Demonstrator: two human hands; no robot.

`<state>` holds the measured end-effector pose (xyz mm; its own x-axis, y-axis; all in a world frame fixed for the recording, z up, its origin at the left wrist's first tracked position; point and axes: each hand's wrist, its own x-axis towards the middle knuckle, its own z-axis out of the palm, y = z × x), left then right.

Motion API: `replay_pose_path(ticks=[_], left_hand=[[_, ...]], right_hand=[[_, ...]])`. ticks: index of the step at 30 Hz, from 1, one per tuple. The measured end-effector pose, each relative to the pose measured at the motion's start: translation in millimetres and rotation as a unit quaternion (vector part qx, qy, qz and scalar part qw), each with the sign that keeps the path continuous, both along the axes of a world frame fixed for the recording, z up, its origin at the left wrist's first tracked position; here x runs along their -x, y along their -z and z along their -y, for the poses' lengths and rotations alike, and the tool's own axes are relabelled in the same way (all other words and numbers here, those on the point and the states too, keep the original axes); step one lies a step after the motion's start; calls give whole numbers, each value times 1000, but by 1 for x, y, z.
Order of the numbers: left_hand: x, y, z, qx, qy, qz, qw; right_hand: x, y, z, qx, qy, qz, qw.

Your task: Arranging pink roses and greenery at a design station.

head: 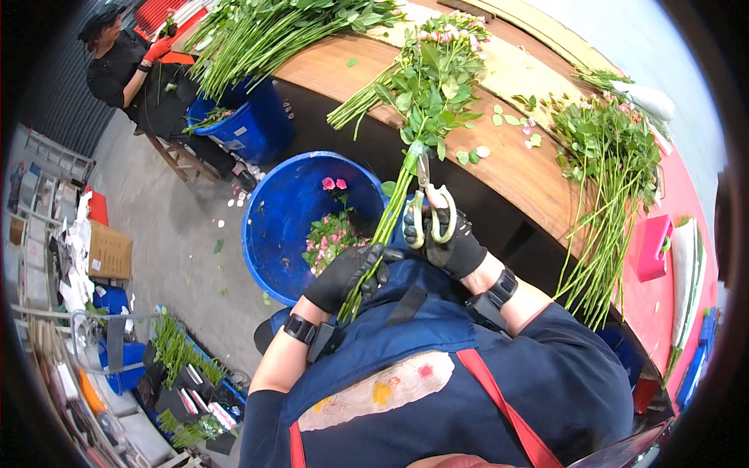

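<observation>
My left hand (360, 272), in a black glove, is closed round the lower green stems of a bunch of pink spray roses (439, 88). Leafy upper stems of the bunch lean over the wooden table's edge, with a pale band (416, 149) around them. In my right hand (447, 237), also gloved in black, is a pair of scissors (430, 207) with pale loop handles. Their blades point up at the stems just beside the band. Whether the blades touch it, I cannot tell.
Below the wooden table (509, 169) stands a blue bin (251, 234) with pink blooms inside. More cut stems lie at the table's left (257, 47) and right (608, 152). A seated person (129, 64) in red gloves works at the upper left, by another blue bin (246, 134).
</observation>
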<state>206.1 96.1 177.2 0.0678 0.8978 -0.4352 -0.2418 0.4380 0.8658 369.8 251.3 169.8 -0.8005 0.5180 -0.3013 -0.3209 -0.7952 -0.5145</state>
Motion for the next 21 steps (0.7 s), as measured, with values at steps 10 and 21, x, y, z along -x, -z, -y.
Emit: replay_pose_path(ticks=[10, 21], left_hand=[[-1, 6, 1, -14, -1, 9, 1000], [-3, 4, 5, -14, -12, -6, 1000]], right_hand=[[12, -4, 6, -48, 70, 79, 993], [-40, -5, -92, -394, 180, 373, 821]])
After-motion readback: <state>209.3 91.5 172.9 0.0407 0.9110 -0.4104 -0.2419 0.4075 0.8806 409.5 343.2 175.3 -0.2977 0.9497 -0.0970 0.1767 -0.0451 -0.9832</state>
